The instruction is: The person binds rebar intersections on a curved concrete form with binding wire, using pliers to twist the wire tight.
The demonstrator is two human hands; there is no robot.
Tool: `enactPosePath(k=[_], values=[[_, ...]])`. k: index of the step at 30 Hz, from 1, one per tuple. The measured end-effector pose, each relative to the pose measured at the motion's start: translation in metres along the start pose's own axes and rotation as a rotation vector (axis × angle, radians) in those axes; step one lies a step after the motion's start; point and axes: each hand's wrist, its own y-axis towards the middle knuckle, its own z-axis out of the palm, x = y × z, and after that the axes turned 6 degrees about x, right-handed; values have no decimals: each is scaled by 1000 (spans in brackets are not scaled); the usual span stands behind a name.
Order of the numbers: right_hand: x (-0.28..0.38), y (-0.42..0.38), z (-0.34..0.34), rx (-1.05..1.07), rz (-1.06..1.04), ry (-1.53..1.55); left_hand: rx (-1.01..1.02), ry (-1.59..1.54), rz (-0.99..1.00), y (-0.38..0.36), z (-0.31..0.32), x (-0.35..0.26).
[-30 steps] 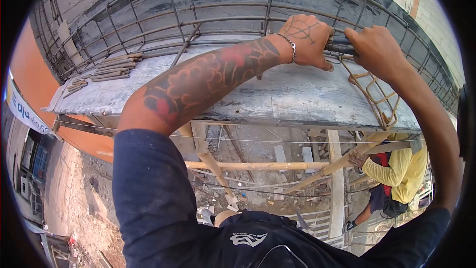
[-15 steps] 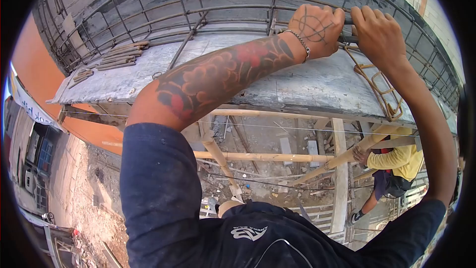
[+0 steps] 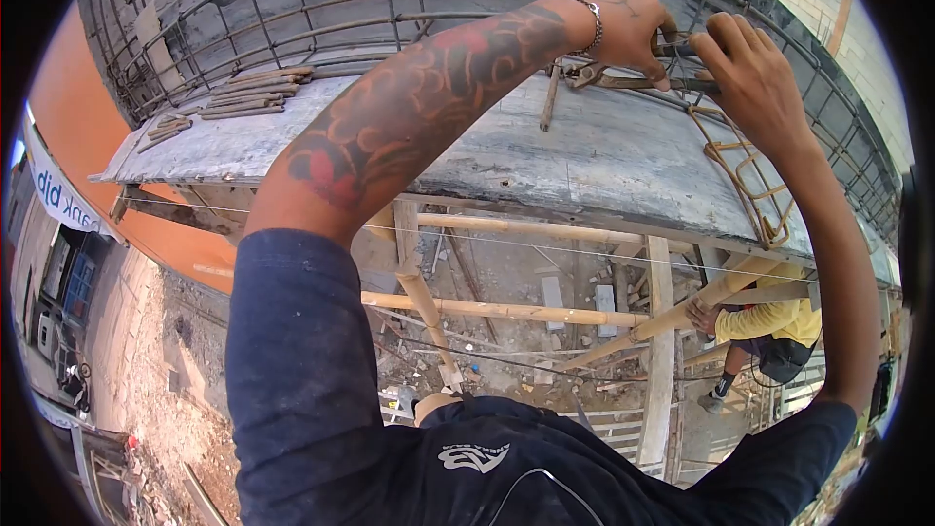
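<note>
A long-handled pair of pincers [image 3: 623,82] with dark grips lies across the rebar cage above the plank ledge. Its jaw end shows left of my hands, near a short bar that sticks down over the ledge. My left hand [image 3: 633,34] curls around the handles, with a fingertip on the lower one; part of its grip is hidden. At the grip ends, my right hand [image 3: 750,73] has its fingers bent over the handles. The rebar cage [image 3: 394,15] runs behind both hands. Bent rusty stirrups [image 3: 745,170] lie below my right hand.
Short rods [image 3: 255,93] are piled on the ledge [image 3: 458,156] at left. A string line crosses below its edge. Bamboo poles [image 3: 506,310] and timber stand beneath, above rubble-strewn ground. A co-worker in a yellow top [image 3: 769,321] is below right, a hand at a pole.
My left hand has loosened and lifted slightly, so the pincers' lower handle and jaw end now show. My right hand stays at the grip ends. The view has shifted a little.
</note>
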Motion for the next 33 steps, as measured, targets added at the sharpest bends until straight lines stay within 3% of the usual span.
enactPosePath(k=[6, 8, 11, 15, 18, 20, 26, 28, 31, 32, 33], values=[[5, -11, 4, 163, 23, -57, -67, -24, 45, 0, 5, 1], [12, -20, 9, 383, 158, 52, -29, -10, 16, 1, 5, -4], [25, -23, 1, 511, 346, 220, -39, 50, -35, 3, 9, -6], [23, -35, -1, 504, 385, 401, -158, 194, -65, 10, 21, -3], [24, -37, -1, 515, 468, 503, -126, 117, -35, 9, 19, -3], [21, -34, -2, 803, 530, 632, -97, 101, -35, 6, 18, -4], [24, -45, 8, 558, 505, 876, -82, 84, -99, -10, 27, -1], [22, -46, 15, 519, 462, 864, -171, 57, -22, -7, 27, -4], [18, -45, 14, 670, 453, 888, -287, 89, 122, -5, 31, -15], [20, -46, 14, 608, 435, 869, -287, 83, 134, -4, 31, -20], [21, -46, 15, 545, 416, 850, -415, 108, 233, -2, 32, -24]])
